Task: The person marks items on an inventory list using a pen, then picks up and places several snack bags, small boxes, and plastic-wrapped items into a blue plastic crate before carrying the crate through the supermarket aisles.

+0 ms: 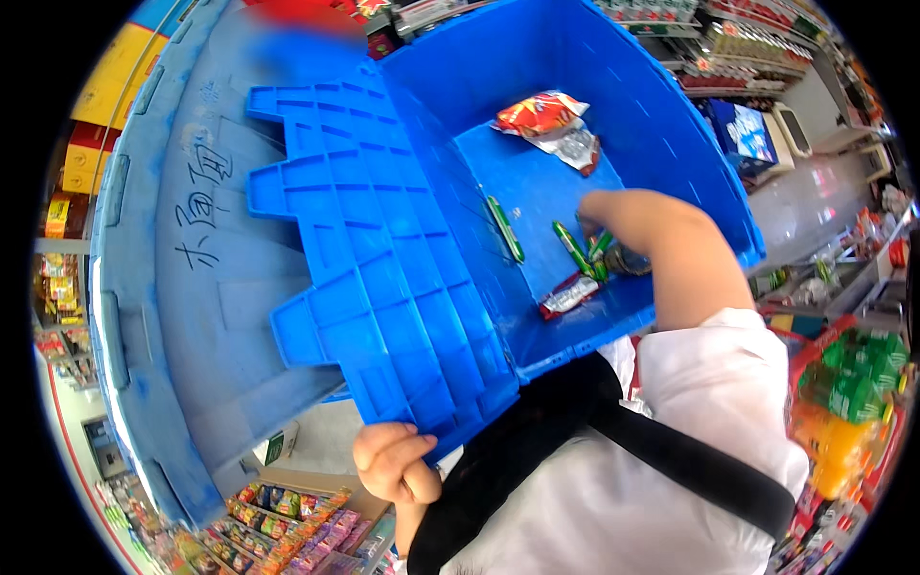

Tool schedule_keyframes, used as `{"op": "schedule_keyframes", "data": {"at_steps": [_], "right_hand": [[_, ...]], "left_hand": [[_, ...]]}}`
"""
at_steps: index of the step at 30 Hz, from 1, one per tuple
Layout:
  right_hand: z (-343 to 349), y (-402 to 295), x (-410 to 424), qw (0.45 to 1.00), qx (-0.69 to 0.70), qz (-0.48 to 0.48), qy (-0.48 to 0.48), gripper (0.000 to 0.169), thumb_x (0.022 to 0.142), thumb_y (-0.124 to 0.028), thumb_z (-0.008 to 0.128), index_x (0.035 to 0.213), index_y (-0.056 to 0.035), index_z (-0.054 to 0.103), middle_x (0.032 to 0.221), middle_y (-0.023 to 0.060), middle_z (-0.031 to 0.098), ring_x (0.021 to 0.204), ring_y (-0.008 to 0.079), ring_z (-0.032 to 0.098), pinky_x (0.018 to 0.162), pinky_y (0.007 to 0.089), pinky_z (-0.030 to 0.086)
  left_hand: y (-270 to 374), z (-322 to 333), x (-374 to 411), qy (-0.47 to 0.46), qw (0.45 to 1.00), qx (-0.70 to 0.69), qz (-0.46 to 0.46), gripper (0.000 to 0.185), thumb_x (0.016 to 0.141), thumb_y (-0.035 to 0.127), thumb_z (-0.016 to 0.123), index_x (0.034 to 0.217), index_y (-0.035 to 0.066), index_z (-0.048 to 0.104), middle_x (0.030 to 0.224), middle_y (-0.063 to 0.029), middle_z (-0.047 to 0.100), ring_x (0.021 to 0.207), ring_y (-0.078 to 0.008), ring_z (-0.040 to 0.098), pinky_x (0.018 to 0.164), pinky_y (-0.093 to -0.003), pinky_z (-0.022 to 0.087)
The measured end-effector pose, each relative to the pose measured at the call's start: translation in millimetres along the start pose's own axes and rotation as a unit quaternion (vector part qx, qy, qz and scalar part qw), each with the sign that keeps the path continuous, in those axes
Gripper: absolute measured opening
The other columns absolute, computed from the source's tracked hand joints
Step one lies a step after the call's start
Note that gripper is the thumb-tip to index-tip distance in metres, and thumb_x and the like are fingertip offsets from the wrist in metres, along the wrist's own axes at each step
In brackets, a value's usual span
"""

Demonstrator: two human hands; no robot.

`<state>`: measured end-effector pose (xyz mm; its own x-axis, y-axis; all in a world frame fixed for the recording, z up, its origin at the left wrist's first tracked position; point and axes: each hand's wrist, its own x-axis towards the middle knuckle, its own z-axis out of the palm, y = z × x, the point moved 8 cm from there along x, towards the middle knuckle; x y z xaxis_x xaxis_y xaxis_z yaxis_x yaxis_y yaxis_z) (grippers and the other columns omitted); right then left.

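Note:
An open blue plastic tote (496, 316) stands before me with its hinged lid flap (374, 223) swung out to the left. The fingers of my left hand (397, 461) are curled over the near corner of that flap. Down inside the tote is my right hand (595, 213), just above several slim green packets (571, 248); its fingers are mostly hidden, so I cannot tell whether it grips one. A single green packet (506, 230) lies apart by the left wall. Red-and-silver wrappers (569, 296) rest at the near end, and red and silver snack bags (543, 115) at the far end.
Left of the flap is a larger faded blue plastic surface (237, 295) bearing handwriting. Trays of small packaged snacks (280, 517) sit below left. Green and orange drink bottles (852, 388) stand at right. Stocked shelves (747, 50) line the far right.

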<state>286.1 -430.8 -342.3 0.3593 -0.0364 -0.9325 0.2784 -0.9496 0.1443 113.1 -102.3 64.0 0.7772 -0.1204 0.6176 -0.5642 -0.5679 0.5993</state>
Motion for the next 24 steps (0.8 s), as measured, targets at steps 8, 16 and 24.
{"op": "schedule_keyframes", "data": {"at_steps": [8, 16, 24], "right_hand": [[33, -30, 17, 0.851, 0.397, 0.194, 0.283, 0.061, 0.067, -0.027, 0.075, 0.117, -0.0082, 0.046, 0.127, 0.0090, 0.039, 0.113, 0.0355, 0.044, 0.089, 0.0452, 0.044], [-26, -29, 21, 0.758, 0.515, 0.040, 0.397, 0.061, 0.061, -0.029, 0.071, 0.112, -0.0030, 0.050, 0.116, 0.0196, 0.046, 0.103, 0.0369, 0.052, 0.090, 0.0406, 0.045], [-51, -57, 120, 0.709, 0.630, -0.125, 0.290, 0.071, 0.062, -0.025, 0.073, 0.123, -0.0060, 0.041, 0.083, 0.0102, 0.058, 0.074, 0.0240, 0.058, 0.065, 0.0363, 0.049]], "left_hand": [[-10, -4, -22, -0.008, 0.992, -0.024, 0.127, 0.015, 0.053, 0.011, 0.053, 0.054, 0.009, 0.038, 0.071, -0.0048, 0.054, 0.064, -0.0208, 0.049, 0.055, -0.0302, 0.036], [-17, -5, -28, -0.045, 0.987, -0.007, 0.153, 0.013, 0.054, 0.014, 0.054, 0.061, 0.010, 0.043, 0.074, -0.0057, 0.054, 0.064, -0.0224, 0.049, 0.053, -0.0306, 0.036], [-14, -1, -17, -0.044, 0.989, -0.009, 0.138, 0.012, 0.058, 0.011, 0.054, 0.059, 0.010, 0.042, 0.073, -0.0059, 0.054, 0.065, -0.0221, 0.049, 0.054, -0.0304, 0.037]]}}
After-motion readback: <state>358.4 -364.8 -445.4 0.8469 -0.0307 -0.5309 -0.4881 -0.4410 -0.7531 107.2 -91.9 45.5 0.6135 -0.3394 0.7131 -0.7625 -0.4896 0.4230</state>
